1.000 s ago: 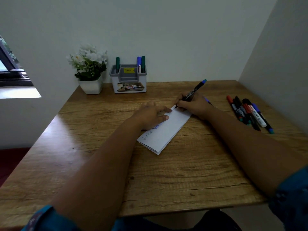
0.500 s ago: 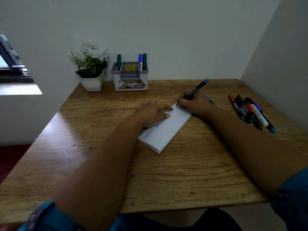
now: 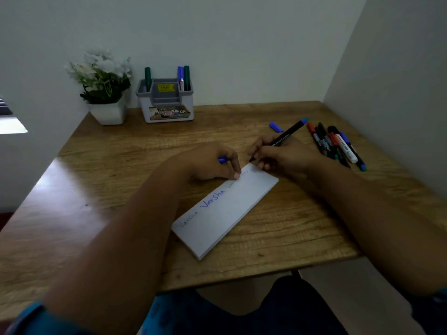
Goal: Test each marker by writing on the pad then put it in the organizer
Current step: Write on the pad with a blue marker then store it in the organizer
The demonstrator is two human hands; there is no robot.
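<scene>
Black marker point(image 3: 281, 139) pinched in right hand point(image 3: 283, 157), tip at pad point(image 3: 225, 211).

- A white rectangular paper pad point(image 3: 227, 211) lies slantwise on the middle of the brown wooden table point(image 3: 101, 180).
- The left hand point(image 3: 212, 163) rests on the pad's far left edge; the right hand point(image 3: 285, 153) is at its far corner, holding a black marker with a blue end point(image 3: 287, 134).
- A small blue cap point(image 3: 275, 127) lies behind the right hand.
- A row of loose black, red and white markers point(image 3: 336, 145) lies right of that hand.
- A grey and white plastic organizer point(image 3: 167, 102) stands at the back wall, with green and blue markers point(image 3: 183, 77) upright in it.
- A white pot of white flowers point(image 3: 104, 90) stands just left of the organizer.
</scene>
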